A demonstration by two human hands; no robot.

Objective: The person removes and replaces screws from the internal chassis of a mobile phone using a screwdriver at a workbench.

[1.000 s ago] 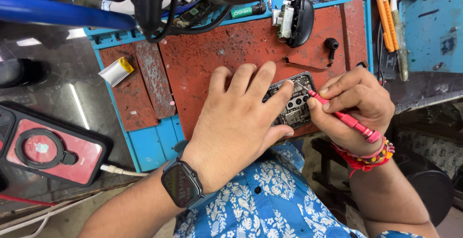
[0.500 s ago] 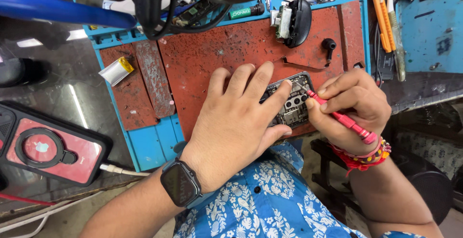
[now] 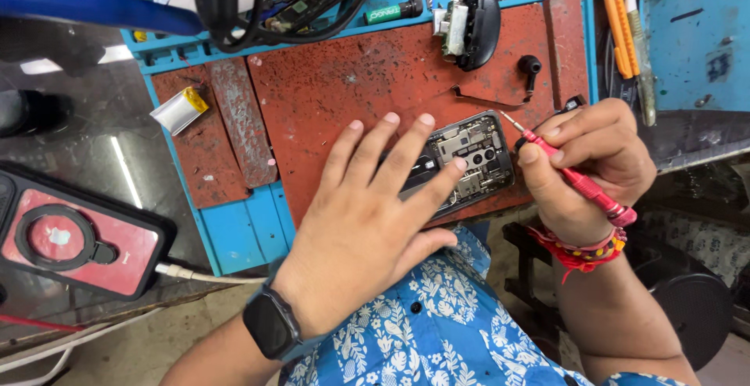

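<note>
a smartwatch (image 3: 271, 325) sits on the left wrist at the bottom of the view, off the mat's near edge; its rounded rectangular screen is black and unlit. left of the blue mat (image 3: 234, 234), on the dark tabletop, lies a phone (image 3: 74, 241) in a black-edged red case with a black ring on its back; its screen faces down and cannot be seen. at the mat's far edge lies a small dark green cylinder (image 3: 387, 13) with a pale label, possibly a marker or battery. near the mat's left edge lies a small silver pouch cell (image 3: 180, 109) with a yellow strip at one end.
</note>
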